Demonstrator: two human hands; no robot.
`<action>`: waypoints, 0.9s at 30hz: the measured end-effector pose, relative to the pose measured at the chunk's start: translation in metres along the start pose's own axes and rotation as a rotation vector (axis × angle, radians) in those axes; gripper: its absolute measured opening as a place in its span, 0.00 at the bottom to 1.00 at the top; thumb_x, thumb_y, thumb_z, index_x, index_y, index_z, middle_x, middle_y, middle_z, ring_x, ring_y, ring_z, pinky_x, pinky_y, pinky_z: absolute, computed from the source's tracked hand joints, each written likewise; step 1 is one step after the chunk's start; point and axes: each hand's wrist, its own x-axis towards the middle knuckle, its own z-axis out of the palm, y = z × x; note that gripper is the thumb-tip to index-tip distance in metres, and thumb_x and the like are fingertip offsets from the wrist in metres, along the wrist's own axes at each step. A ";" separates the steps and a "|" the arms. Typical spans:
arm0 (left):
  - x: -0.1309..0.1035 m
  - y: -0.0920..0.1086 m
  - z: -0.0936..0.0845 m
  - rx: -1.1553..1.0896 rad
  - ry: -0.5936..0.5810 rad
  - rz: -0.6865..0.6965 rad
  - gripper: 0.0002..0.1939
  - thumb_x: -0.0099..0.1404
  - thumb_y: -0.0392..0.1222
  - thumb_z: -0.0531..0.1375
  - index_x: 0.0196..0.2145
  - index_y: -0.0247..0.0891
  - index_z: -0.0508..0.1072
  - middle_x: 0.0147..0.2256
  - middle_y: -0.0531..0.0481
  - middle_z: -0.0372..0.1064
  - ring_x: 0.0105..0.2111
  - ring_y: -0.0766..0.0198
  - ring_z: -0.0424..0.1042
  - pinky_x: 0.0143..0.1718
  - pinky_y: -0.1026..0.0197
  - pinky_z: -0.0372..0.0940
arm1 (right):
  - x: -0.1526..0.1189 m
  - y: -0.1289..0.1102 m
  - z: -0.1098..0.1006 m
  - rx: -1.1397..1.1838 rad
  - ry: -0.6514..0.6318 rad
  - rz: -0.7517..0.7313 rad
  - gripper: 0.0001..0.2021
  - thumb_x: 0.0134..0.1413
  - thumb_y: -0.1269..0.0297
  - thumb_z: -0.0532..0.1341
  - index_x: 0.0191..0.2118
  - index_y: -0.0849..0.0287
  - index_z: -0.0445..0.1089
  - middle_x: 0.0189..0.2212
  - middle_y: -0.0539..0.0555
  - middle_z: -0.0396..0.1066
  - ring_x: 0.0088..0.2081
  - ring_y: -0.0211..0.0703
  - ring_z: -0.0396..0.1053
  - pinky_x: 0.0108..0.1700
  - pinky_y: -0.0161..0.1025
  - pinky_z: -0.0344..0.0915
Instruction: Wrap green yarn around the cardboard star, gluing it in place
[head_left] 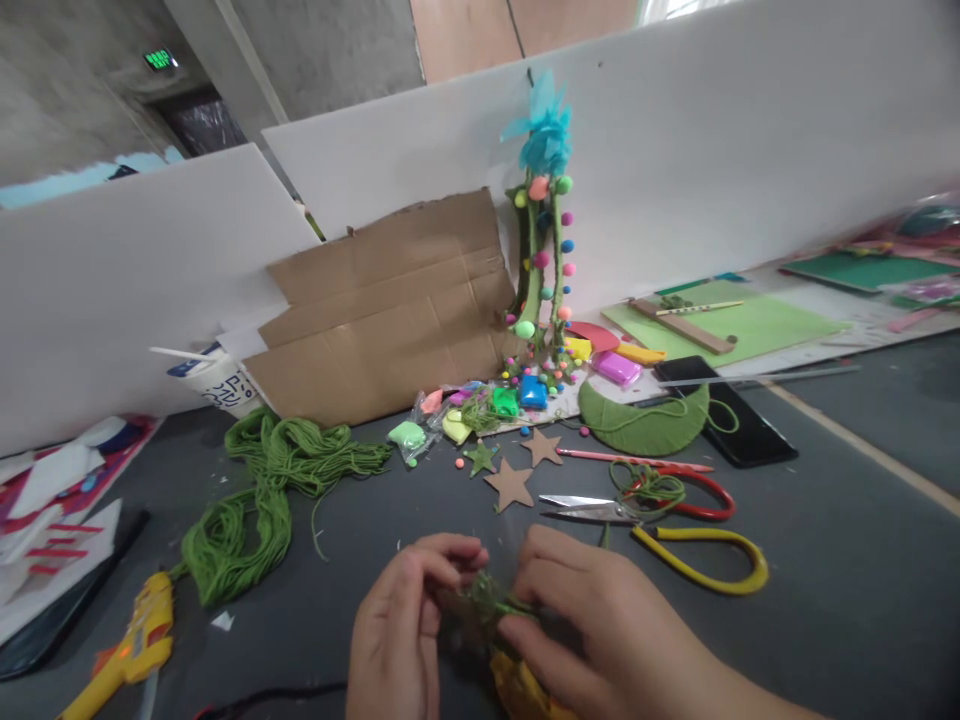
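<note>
As a pair of scissors [630, 515] with red and yellow handles lies just beyond the knuckles, among cardboard stars [511, 486], a pencil [630, 459] and a green crescent [645, 428], a person works with both hands low over a dark tabletop [352, 590]. A glue gun [154, 625] and loose, ropy skeins of green yarn [259, 540] lie off to the left; a sheet of creased brown cardboard [390, 320] leans behind. The right hand [585, 605], back upward, pinches a small, wispy green piece [489, 595] between thumb and fingers. The left hand [420, 615] curves around its other side, fingers bent; whether they grip it cannot be told. The piece sits between the hands, partly hidden and blurred.
</note>
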 end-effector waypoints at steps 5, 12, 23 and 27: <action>-0.004 -0.001 0.004 -0.027 -0.197 -0.035 0.12 0.52 0.48 0.66 0.32 0.38 0.76 0.31 0.47 0.74 0.32 0.59 0.71 0.34 0.62 0.65 | 0.000 -0.001 0.001 -0.052 0.039 -0.057 0.05 0.52 0.72 0.58 0.28 0.61 0.69 0.26 0.51 0.66 0.26 0.38 0.64 0.26 0.32 0.55; -0.006 -0.007 0.009 -0.081 -0.174 0.022 0.06 0.53 0.43 0.66 0.27 0.39 0.74 0.28 0.50 0.70 0.30 0.62 0.68 0.33 0.64 0.63 | 0.000 0.001 0.006 -0.159 0.094 -0.131 0.08 0.53 0.72 0.55 0.26 0.60 0.68 0.23 0.50 0.63 0.22 0.37 0.62 0.22 0.33 0.52; -0.002 -0.003 0.000 -0.119 -0.259 0.024 0.06 0.52 0.42 0.68 0.27 0.40 0.76 0.26 0.52 0.65 0.28 0.64 0.65 0.30 0.64 0.61 | -0.002 -0.006 0.001 -0.086 0.043 -0.128 0.10 0.62 0.64 0.50 0.31 0.58 0.65 0.22 0.49 0.69 0.22 0.36 0.66 0.22 0.30 0.55; -0.003 -0.003 0.005 -0.218 -0.217 -0.024 0.07 0.50 0.42 0.69 0.25 0.39 0.75 0.25 0.52 0.64 0.28 0.65 0.64 0.30 0.64 0.60 | -0.003 -0.005 0.004 -0.055 0.021 -0.098 0.07 0.61 0.70 0.47 0.38 0.58 0.61 0.21 0.47 0.70 0.19 0.35 0.66 0.20 0.29 0.55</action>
